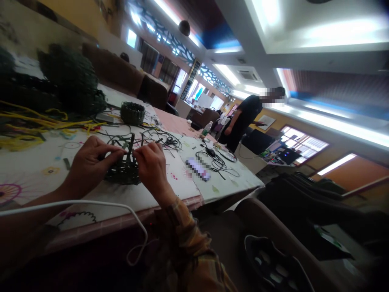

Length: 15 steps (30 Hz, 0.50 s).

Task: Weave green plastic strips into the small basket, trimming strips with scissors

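Note:
A dark green woven basket [124, 173] with loose strip ends sticking up from its rim sits on the table before me. My left hand [94, 159] is at its left side, thumb and forefinger pinched on a dark strip at the rim. From the right, my right hand [151, 160] closes its fingers on the strips at the same rim, close to the left fingertips. One dark strip [132, 142] stands upright between the two hands. The hands hide part of the basket's sides.
Behind stands a smaller woven basket [132, 113]; dark strips [164, 140] and yellow strips [33, 117] lie around. Farther right are a phone [198, 168], a bottle [207, 129] and black cord. A white cable [91, 202] crosses my left forearm. A person [243, 117] stands beyond the table.

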Each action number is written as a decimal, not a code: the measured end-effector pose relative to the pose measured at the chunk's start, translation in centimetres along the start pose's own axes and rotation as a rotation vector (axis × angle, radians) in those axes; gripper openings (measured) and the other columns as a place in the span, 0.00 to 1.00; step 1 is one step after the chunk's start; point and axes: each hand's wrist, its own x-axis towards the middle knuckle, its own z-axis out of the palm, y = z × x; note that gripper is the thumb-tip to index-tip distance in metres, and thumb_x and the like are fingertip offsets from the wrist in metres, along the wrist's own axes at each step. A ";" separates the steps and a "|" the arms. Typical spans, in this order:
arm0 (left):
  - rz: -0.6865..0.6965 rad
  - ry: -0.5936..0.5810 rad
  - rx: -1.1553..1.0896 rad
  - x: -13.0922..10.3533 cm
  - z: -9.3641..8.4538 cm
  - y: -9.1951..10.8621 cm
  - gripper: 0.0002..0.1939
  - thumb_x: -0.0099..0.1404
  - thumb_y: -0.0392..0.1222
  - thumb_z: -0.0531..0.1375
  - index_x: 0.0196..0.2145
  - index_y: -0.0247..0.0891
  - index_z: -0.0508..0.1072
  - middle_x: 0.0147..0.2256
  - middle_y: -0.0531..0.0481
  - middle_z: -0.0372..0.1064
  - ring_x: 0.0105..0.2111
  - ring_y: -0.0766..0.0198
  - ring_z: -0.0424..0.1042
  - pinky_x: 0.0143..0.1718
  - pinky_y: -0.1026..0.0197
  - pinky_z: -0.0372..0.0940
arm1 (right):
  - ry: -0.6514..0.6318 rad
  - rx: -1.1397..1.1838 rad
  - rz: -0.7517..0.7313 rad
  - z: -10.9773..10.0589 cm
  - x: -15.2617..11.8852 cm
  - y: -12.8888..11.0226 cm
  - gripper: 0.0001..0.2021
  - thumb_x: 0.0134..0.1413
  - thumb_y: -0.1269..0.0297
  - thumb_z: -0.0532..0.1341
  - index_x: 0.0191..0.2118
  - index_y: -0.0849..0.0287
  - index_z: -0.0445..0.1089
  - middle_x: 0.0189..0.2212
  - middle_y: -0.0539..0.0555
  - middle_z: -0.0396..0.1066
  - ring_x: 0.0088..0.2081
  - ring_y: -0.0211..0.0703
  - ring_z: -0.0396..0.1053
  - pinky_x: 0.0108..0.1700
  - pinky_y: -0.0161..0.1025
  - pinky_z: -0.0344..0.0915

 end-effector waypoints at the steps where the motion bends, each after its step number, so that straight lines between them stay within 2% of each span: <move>1: 0.003 -0.011 0.005 -0.1 0.0 0.0 0.17 0.66 0.56 0.59 0.35 0.42 0.80 0.32 0.53 0.59 0.33 0.62 0.62 0.40 0.57 0.59 | -0.008 -0.009 0.026 -0.2 -0.4 -0.2 0.11 0.66 0.68 0.59 0.29 0.57 0.66 0.32 0.53 0.67 0.40 0.44 0.64 0.46 0.41 0.62; 4: 0.038 -0.113 0.011 -0.1 -0.5 0.0 0.19 0.67 0.59 0.59 0.38 0.43 0.80 0.34 0.52 0.58 0.36 0.61 0.63 0.42 0.57 0.61 | 0.003 0.097 0.112 -0.3 -1.3 -0.5 0.11 0.63 0.70 0.60 0.28 0.56 0.64 0.30 0.51 0.65 0.38 0.43 0.63 0.43 0.40 0.60; 8: 0.160 -0.266 0.028 0.0 -1.1 -0.2 0.26 0.58 0.68 0.64 0.43 0.46 0.80 0.37 0.50 0.58 0.39 0.58 0.62 0.44 0.56 0.63 | 0.067 0.305 0.239 0.2 -2.1 -0.1 0.10 0.61 0.70 0.62 0.28 0.56 0.65 0.30 0.48 0.64 0.37 0.40 0.63 0.41 0.38 0.59; 10: 0.217 -0.279 0.032 0.1 -1.1 -0.2 0.25 0.59 0.68 0.64 0.43 0.47 0.79 0.38 0.50 0.58 0.40 0.58 0.62 0.45 0.57 0.64 | 0.089 0.339 0.272 0.4 -2.7 0.0 0.09 0.61 0.69 0.62 0.28 0.56 0.65 0.29 0.48 0.65 0.36 0.40 0.63 0.41 0.38 0.59; 15: 0.338 -0.242 0.031 0.1 -0.7 -0.1 0.19 0.63 0.64 0.63 0.38 0.47 0.79 0.36 0.51 0.59 0.37 0.60 0.62 0.38 0.60 0.62 | 0.115 0.368 0.300 0.7 -4.2 -0.1 0.10 0.61 0.68 0.61 0.27 0.56 0.64 0.28 0.48 0.65 0.35 0.40 0.63 0.40 0.38 0.60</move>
